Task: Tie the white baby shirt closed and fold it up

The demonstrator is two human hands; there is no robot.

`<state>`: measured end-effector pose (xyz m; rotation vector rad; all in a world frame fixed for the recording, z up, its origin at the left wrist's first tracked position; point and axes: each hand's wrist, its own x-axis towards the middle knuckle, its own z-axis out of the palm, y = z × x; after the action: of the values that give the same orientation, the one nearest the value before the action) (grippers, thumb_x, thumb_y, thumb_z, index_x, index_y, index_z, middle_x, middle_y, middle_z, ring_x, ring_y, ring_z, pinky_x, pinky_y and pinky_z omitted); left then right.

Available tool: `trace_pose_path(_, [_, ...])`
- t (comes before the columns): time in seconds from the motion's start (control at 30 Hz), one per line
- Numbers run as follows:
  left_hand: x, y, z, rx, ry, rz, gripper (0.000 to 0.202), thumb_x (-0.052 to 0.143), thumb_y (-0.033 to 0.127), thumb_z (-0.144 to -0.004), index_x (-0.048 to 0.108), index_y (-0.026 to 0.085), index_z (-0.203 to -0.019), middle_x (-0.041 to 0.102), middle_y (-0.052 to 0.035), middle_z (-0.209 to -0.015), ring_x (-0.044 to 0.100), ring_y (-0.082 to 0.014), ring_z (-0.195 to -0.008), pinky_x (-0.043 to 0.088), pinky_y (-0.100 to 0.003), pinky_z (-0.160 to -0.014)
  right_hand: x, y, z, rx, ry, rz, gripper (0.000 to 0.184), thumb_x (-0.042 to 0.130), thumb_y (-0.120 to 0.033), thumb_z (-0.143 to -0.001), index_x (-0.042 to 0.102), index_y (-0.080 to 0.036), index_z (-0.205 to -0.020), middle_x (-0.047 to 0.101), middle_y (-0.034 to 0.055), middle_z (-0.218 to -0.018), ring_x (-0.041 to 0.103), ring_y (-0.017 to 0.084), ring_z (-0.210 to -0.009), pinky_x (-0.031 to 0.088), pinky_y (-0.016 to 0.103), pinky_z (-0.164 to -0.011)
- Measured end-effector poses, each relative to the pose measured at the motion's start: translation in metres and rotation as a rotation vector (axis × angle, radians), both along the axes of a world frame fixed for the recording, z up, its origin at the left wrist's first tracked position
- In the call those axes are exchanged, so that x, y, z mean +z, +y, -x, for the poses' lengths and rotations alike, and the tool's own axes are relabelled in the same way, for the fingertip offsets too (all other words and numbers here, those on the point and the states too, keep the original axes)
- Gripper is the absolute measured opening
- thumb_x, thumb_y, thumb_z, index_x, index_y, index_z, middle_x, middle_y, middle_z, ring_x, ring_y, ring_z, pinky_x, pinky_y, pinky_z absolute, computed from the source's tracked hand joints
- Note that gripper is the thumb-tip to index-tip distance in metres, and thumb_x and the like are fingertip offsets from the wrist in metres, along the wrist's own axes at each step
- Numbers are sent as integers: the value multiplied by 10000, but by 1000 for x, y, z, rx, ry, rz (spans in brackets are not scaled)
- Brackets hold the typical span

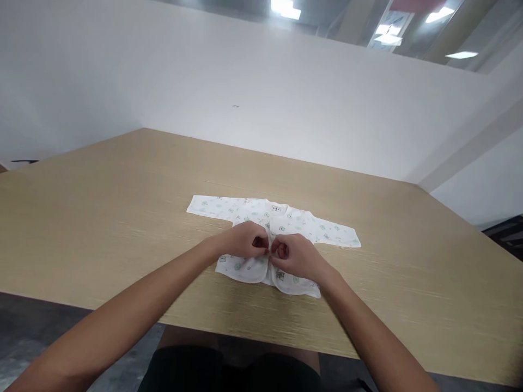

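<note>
A small white baby jacket [302,222] with a green print lies spread flat, its sleeves stretched out to both sides and its neck pointing away from me. Its front is split down the middle, and the two rounded lower corners lie slightly apart. My left hand [250,239] pinches the front edge of the left panel. Opposite it, my right hand [296,253] pinches the edge of the right panel. The fingertips of both hands almost meet at the middle of the opening. Whatever fastener may be between them is hidden by the fingers.
The jacket rests on a wide wood-coloured table [122,228], whose near edge runs just in front of my legs. Behind the table stands a white wall [261,92], with another white panel [469,163] on the right. A dark slatted object [506,234] sits beyond the right edge.
</note>
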<state>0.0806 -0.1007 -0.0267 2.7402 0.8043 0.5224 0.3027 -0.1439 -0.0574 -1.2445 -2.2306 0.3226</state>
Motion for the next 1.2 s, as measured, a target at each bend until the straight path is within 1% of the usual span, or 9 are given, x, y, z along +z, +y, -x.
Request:
trace_pose_path(0.07, [-1,0,0,21,-6,11,69,644,181,-778,686,191,-724,674,5,-745,571,-108,-661,416,-261,-609,0,-2,1,-18,-7,-7,59,687,-195,-746,696,-220,-799,677,-19,-727,565,144,-666,362,302,-567])
trace_pose_path(0.17, [-1,0,-1,44,-5,22,68,651,202,-778,697,191,-728,684,5,-739,576,-109,-654,416,-263,-607,0,-5,0,-58,-18,-38,42,693,-186,-736,693,-218,-764,674,-12,-707,552,147,-645,332,303,-554])
trace_pose_path(0.23, [-1,0,-1,52,2,23,69,658,220,-783,697,189,-734,678,6,-724,569,-108,-649,412,-264,-608,1,-7,0,-63,-10,-47,37,728,-222,-740,695,-216,-756,677,-4,-707,552,150,-641,325,303,-550])
trace_pose_path(0.33, [-1,0,-1,67,10,19,88,666,246,-796,685,185,-736,670,6,-717,561,-107,-652,405,-264,-607,3,-7,1,-59,12,-8,93,763,-268,-745,692,-210,-737,678,7,-703,553,152,-626,328,304,-538])
trace_pose_path(0.47, [-3,-1,-2,83,20,0,84,665,239,-795,676,182,-735,667,9,-720,555,-106,-650,398,-267,-606,4,-8,5,-95,1,46,63,696,-196,-739,662,-212,-689,670,-9,-680,533,147,-613,320,308,-530])
trace_pose_path(0.63, [-6,1,-1,88,7,-9,92,657,246,-800,693,191,-737,676,-1,-732,569,-119,-668,397,-269,-613,3,-7,9,-130,47,16,70,690,-166,-707,636,-189,-669,668,-3,-685,506,135,-609,313,305,-542])
trace_pose_path(0.87, [-7,2,-1,89,-4,-1,87,650,230,-807,710,194,-755,689,5,-745,570,-114,-677,395,-266,-627,-2,2,3,-26,208,82,66,630,-154,-741,673,-182,-699,639,-5,-667,537,129,-629,372,293,-572])
trace_pose_path(1.07, [-5,1,-1,78,-2,52,97,647,211,-822,741,188,-814,700,9,-772,582,-109,-691,399,-258,-633,-5,4,2,47,257,143,103,625,-172,-772,728,-176,-776,681,3,-743,585,132,-688,428,279,-604])
trace_pose_path(1.2, [-5,2,1,54,0,65,95,667,231,-854,742,177,-830,690,-3,-780,566,-111,-696,397,-259,-643,-5,7,-2,111,290,186,157,599,-181,-811,755,-178,-835,704,0,-784,602,122,-704,451,262,-622])
